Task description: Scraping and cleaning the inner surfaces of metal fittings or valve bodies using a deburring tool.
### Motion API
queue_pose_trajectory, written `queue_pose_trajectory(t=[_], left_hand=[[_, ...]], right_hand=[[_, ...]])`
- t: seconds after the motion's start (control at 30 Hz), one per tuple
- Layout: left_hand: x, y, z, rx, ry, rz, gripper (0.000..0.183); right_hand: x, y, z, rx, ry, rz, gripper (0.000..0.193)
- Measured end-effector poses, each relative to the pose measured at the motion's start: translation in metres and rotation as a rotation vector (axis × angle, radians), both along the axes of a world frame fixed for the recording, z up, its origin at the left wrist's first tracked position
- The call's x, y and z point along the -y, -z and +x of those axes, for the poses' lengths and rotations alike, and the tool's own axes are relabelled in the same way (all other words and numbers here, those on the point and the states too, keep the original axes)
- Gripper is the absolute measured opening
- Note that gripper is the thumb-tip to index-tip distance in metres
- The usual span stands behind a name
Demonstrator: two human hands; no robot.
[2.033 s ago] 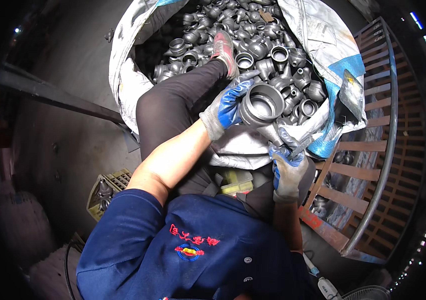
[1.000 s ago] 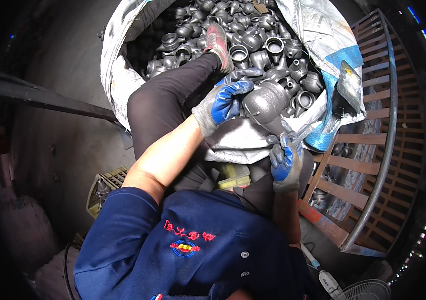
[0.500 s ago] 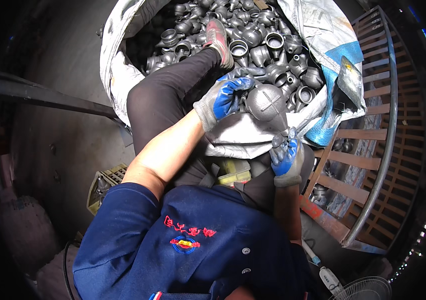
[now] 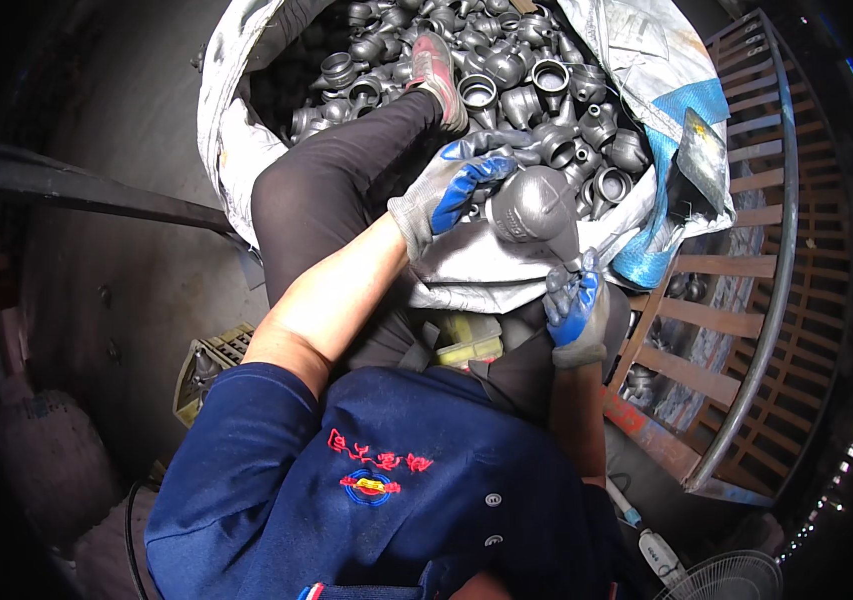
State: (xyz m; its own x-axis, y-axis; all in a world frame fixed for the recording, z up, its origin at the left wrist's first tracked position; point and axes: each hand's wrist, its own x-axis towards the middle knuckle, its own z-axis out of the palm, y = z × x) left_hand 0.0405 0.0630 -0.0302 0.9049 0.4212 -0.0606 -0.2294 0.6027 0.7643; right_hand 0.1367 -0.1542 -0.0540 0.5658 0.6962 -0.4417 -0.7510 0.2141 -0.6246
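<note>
A dark grey, round metal casting (image 4: pixel 532 208) with a domed body and a narrow neck is held over the near edge of the sack. My left hand (image 4: pixel 465 185), in a grey glove with blue coating, grips it at its left side; the fingertips are partly hidden behind it. My right hand (image 4: pixel 575 305), gloved the same way, has its fingers closed at the tip of the neck, near and to the right. Beyond both hands, many similar castings (image 4: pixel 522 108) fill the large white woven sack (image 4: pixel 225 130).
My leg and a red shoe (image 4: pixel 434 70) rest over the castings in the sack. To the right stands a slatted metal rack (image 4: pixel 712 318). A yellow crate (image 4: pixel 187 392) holding castings is at the left, and a fan (image 4: pixel 732 578) is at the lower right.
The casting has turned between my hands: its domed face now points more to the upper right, and more of its side shows. Both hands have barely shifted.
</note>
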Motion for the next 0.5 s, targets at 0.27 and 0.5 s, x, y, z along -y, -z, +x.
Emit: queue_pose_trajectory(t=[0.27, 0.5], left_hand=[[-0.004, 0.012, -0.003, -0.221, -0.081, 0.090, 0.026], [-0.011, 0.025, -0.005, -0.163, -0.043, 0.126, 0.026]], right_hand=[[-0.020, -0.032, -0.011, 0.085, 0.131, -0.193, 0.018], [-0.022, -0.047, -0.013, 0.271, 0.047, -0.208, 0.018]])
